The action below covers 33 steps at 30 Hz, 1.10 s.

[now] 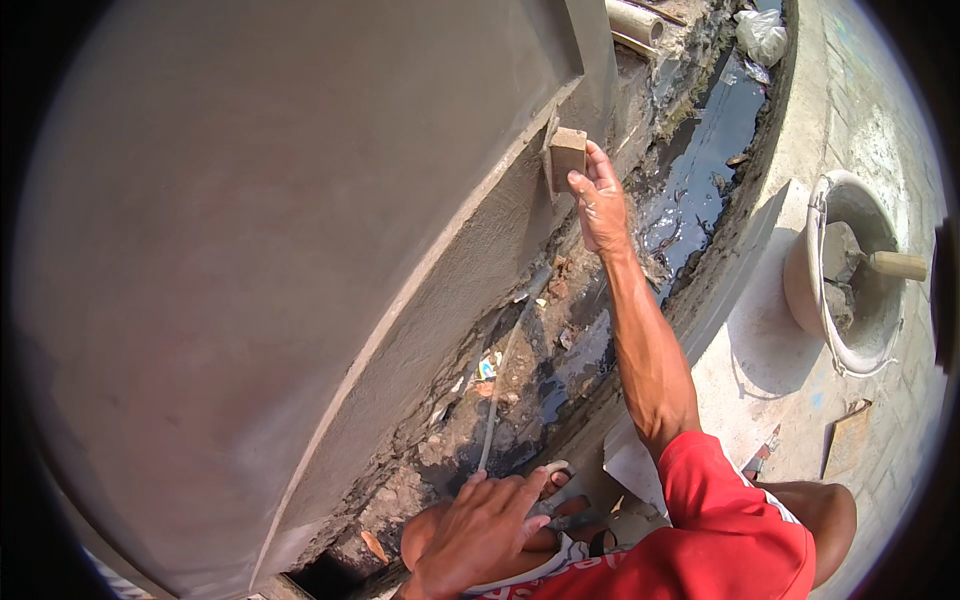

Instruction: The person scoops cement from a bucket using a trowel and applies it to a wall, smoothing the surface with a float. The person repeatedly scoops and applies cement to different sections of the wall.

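My right hand (pixel 598 200) grips a small brown block (pixel 568 150), held upright against the lower part of the grey plastered wall (pixel 230 240), by a narrow ledge. A thin flat piece behind the block touches the wall. My left hand (pixel 480 525) is low in the middle, over my legs, fingers loosely extended and apart; its fingertips are beside the lower end of a long thin grey rod or pipe (pixel 505 380). Whether they touch it I cannot tell.
A ditch with dark water (pixel 690 200) and rubble runs beside the wall. On the concrete edge (pixel 840 80) at right stand a bucket (pixel 800 280) with a wooden-handled tool (pixel 895 265) and a flat board (pixel 845 440). A pipe (pixel 632 20) and white plastic bag (pixel 760 40) lie at the top.
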Available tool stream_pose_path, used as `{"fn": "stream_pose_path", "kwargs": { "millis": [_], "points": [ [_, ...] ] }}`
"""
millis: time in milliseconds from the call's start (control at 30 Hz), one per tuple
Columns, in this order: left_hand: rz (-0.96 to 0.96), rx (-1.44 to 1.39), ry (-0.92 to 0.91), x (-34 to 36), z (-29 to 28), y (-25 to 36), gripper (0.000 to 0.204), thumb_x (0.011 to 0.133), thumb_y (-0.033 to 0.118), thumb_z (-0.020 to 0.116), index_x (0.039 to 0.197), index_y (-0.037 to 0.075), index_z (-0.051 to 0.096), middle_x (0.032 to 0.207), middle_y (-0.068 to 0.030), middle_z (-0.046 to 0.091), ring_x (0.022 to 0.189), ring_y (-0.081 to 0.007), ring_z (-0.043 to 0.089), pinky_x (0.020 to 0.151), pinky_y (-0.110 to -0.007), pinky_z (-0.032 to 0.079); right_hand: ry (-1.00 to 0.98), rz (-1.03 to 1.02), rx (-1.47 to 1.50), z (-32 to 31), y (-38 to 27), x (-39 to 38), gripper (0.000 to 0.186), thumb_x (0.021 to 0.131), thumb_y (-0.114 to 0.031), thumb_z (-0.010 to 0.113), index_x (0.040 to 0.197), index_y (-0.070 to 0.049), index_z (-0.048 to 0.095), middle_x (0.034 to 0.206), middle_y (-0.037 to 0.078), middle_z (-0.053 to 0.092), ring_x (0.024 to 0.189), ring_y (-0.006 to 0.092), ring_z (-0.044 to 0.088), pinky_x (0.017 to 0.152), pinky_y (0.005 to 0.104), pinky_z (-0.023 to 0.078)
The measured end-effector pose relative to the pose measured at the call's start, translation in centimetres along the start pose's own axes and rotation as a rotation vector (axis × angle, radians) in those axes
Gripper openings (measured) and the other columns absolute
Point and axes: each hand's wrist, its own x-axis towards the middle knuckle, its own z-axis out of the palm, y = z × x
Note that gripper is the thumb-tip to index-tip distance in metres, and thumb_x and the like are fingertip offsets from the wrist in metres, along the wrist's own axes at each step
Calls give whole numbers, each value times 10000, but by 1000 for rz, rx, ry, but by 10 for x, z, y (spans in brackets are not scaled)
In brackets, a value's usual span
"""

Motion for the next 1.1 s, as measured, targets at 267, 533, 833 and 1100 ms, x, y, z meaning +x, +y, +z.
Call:
{"fn": "stream_pose_path", "kwargs": {
  "millis": [267, 533, 833, 1100],
  "points": [
    [18, 31, 14, 5, 2, -2, 555, 871, 315, 673, 1341, 70, 508, 1122, -132, 636, 1036, -329, 609, 1011, -484, 431, -144, 310, 49, 63, 42, -169, 509, 921, -151, 637, 1389, -63, 459, 1330, 80, 544, 1233, 210, 508, 1064, 366, 382],
    [2, 40, 19, -9, 7, -15, 557, 866, 307, 678, 1340, 65, 510, 1161, -129, 632, 1055, -322, 608, 1007, -483, 435, 407, 341, 478, 19, 72, -149, 490, 968, -186, 576, 1396, -132, 345, 1297, 68, 540, 1135, 257, 574, 897, 489, 509],
    [18, 26, 11, -8, 3, -9, 564, 864, 300, 682, 1335, 43, 505, 1151, -138, 634, 1035, -324, 611, 998, -479, 440, 648, 310, -13, 68, 113, -108, 547, 951, -143, 578, 1409, -4, 312, 1360, 170, 465, 1230, 269, 474, 1020, 345, 404],
    [52, 26, -63, 10, 2, -14, 550, 874, 287, 666, 1335, 34, 504, 1132, -138, 636, 1035, -313, 611, 1003, -474, 437, 271, 162, 30, 135, 12, -173, 632, 980, -219, 564, 1445, 73, 253, 1400, 202, 419, 1288, 243, 433, 1087, 374, 331]
  ]
}}
